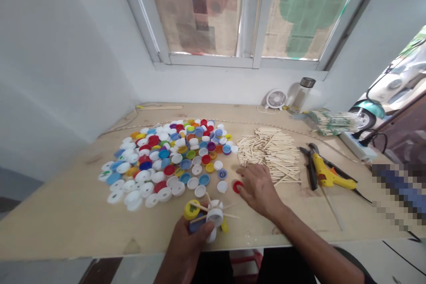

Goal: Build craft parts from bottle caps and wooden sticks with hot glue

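Observation:
My left hand (189,239) grips a bottle-cap assembly near the table's front edge. A white bottle cap (215,216) sits at its centre, with wooden sticks pointing outward from it. A yellow cap (192,209) and a blue cap (197,223) are at the assembly's left side, partly covered by my fingers. My right hand (259,188) reaches over the table, fingers apart, between the loose caps and the stick pile (274,153). Its thumb is at the edge of a red bottle cap (237,187) on the tabletop.
Many loose coloured bottle caps (163,153) spread across the left and middle. Right of the sticks lie a yellow glue gun (328,175) and black-handled pliers (312,168). A small fan (276,98), glass bottle (301,95), packaged sticks (334,123) and power strip (357,146) stand behind.

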Demonstrator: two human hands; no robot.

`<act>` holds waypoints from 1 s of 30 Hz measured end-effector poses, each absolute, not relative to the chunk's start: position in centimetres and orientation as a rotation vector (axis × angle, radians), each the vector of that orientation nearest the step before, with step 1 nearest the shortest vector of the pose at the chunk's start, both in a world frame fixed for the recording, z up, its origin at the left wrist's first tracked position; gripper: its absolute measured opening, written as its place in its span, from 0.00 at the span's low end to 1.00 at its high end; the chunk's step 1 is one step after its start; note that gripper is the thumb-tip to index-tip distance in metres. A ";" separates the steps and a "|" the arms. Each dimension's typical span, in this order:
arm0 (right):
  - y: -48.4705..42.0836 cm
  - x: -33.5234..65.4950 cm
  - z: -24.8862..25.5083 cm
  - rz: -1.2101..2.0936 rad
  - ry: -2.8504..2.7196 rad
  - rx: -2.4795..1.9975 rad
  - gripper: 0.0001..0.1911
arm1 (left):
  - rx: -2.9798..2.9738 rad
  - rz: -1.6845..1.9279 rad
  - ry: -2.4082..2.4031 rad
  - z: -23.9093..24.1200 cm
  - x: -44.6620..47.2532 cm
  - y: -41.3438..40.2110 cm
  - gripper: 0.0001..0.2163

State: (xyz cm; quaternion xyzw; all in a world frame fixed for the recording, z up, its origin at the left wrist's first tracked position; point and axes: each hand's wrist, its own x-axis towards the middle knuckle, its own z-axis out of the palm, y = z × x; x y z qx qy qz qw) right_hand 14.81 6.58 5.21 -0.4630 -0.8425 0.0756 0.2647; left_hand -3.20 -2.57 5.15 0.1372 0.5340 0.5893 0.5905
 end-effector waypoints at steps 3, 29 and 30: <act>6.7 14.4 5.4 0.193 -2.349 -1.243 0.15 | 0.324 1.385 1.264 5.0 -3.1 -2.5 0.26; 4.6 39.8 3.6 -0.633 -2.173 -1.917 0.17 | 0.369 1.352 1.172 5.0 -2.6 -1.9 0.25; 4.8 40.0 3.4 -0.631 -2.182 -1.924 0.17 | 0.366 1.358 1.172 5.1 -2.6 -1.9 0.25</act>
